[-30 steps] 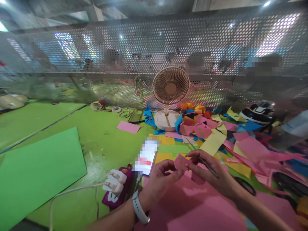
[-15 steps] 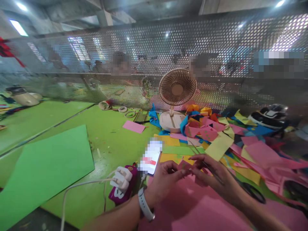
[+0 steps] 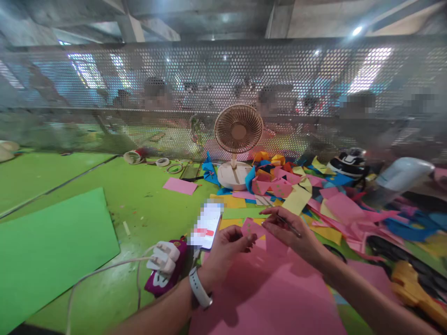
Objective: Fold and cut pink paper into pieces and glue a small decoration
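The hands have parted slightly: the left hand (image 3: pixel 226 252) curls loosely, its contact unclear, beside the small green-marked pink paper piece (image 3: pixel 252 227) between them; the right hand (image 3: pixel 301 242), gripping slim metal tweezers (image 3: pixel 290 226), now seems its main support.

A perforated screen (image 3: pixel 202 70) (grey, wide) backs the green table (image 3: pixel 145 211).

Head-worn camera, facing forward and down: left hand (image 3: pixel 230 246) and right hand (image 3: pixel 291 230) near, perforated screen (image 3: pixel 195 70) far

Glare from ceiling lamp (image 3: pixel 356 31), edges seemingly blurry
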Demonstrator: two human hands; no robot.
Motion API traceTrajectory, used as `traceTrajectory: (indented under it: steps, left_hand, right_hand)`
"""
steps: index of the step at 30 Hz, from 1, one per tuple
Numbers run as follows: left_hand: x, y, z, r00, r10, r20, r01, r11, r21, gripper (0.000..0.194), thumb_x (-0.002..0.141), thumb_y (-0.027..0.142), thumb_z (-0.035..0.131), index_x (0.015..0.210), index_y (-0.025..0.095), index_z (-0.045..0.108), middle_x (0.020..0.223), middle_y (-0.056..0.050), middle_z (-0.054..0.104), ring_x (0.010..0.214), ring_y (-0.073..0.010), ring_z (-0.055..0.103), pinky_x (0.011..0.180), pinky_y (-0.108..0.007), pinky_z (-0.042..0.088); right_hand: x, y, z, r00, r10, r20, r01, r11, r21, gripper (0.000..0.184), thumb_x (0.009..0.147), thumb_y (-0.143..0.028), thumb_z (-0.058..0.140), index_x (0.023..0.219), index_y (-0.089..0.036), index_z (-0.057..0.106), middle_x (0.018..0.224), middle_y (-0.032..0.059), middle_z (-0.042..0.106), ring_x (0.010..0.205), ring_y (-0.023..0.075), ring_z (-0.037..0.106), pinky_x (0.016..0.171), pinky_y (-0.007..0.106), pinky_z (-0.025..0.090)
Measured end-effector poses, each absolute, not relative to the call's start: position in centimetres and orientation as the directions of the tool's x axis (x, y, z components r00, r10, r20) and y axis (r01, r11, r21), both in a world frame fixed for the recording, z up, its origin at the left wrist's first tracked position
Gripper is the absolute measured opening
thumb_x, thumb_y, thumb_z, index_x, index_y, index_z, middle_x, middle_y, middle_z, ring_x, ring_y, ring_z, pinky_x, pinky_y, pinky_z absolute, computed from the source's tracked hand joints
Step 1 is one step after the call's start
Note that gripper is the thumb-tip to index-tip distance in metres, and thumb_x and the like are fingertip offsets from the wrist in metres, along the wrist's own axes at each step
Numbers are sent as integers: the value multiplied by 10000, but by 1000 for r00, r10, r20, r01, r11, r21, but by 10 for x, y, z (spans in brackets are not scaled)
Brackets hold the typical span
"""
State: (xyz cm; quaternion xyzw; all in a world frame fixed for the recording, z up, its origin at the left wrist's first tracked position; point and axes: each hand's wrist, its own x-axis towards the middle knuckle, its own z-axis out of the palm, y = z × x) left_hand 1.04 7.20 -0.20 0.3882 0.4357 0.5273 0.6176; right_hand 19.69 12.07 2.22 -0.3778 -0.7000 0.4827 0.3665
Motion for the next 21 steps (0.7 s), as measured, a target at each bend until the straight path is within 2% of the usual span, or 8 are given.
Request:
traceTrajectory:
  steps: [7,10,13,16,21]
  left_hand:
    - [14,67,1,72,984,-165,-371,180,911,285,666,372,779,647,143,612,613,27,556,574,-81,497,588,-203,403]
    - [14,67,-1,20,977,-211,-408,201,891,290,654,376,786,627,151,605,636,36,546,601,-77,500,597,-191,411]
    - [15,67,-3,-49,966,-255,-513,194,836,253,638,349,801,690,169,630,754,30,587,701,-90,551,663,-201,453]
    - [16,68,-4,-83,957,-279,-619,169,767,238,640,319,806,745,178,646,788,35,597,719,-85,577,701,-204,478]
    - [17,69,-5,-83,940,-331,-686,187,703,270,670,332,787,852,185,653,793,16,617,659,-93,594,684,-236,511]
  right_hand:
    - [194,120,29,-494,855,156,114,241,-964,338,831,-379,605,1086,-171,526,744,3,589,699,143,586,657,280,464]
    - [192,116,26,-487,859,156,107,236,-966,313,844,-383,588,1059,-165,527,747,10,600,729,154,606,702,304,476]
    - [196,109,20,-418,891,176,103,239,-966,301,873,-409,540,1058,-172,519,793,29,612,793,173,622,754,328,486]
    - [203,96,12,-373,909,183,168,260,-951,324,882,-430,521,1091,-183,499,829,39,611,806,176,612,739,324,487]
    - [205,82,-1,-439,873,213,301,366,-881,386,825,-340,621,1157,-201,481,895,46,628,862,189,598,815,357,459]
